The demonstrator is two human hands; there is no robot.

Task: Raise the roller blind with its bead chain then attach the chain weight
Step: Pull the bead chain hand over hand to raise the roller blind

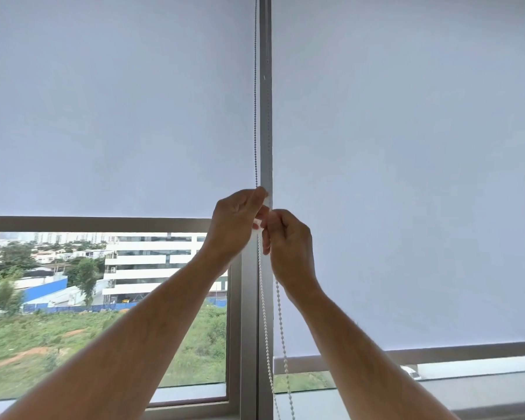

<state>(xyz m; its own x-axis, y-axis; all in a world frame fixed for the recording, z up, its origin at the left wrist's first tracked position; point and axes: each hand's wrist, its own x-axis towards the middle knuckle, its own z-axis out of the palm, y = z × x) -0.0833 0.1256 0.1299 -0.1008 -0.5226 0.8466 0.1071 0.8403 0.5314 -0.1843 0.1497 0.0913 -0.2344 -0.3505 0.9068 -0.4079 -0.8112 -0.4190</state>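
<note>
Two pale roller blinds hang side by side. The left blind ends about halfway down the window; the right blind reaches much lower. A white bead chain runs down along the grey window post between them, and two strands dangle below my hands. My left hand and my right hand meet at the post, both pinching a small white plastic piece, the chain weight, on the chain. Fingers hide most of that piece.
The window frame crosses under the left blind's bottom edge. Through the glass I see buildings and green ground outside. The sill runs along the bottom.
</note>
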